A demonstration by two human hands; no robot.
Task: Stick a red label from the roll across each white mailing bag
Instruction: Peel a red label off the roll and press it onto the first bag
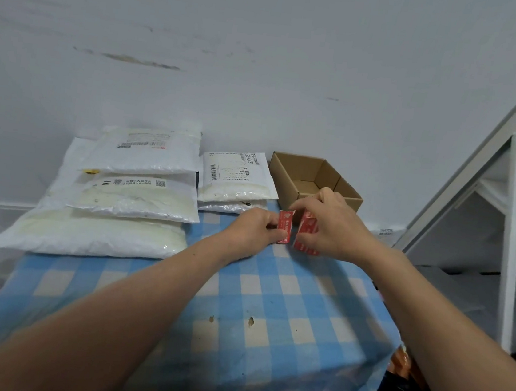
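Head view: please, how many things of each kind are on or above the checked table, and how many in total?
white mailing bags: 5 that I can tell, in two stacks
cardboard box: 1
red label, pinched by the left hand: 1
red label roll, held by the right hand: 1
Total: 8

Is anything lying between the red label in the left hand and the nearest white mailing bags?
Nothing visible does. The left hand pinches the red label just in front of the smaller stack of bags; only bare checked tablecloth lies between.
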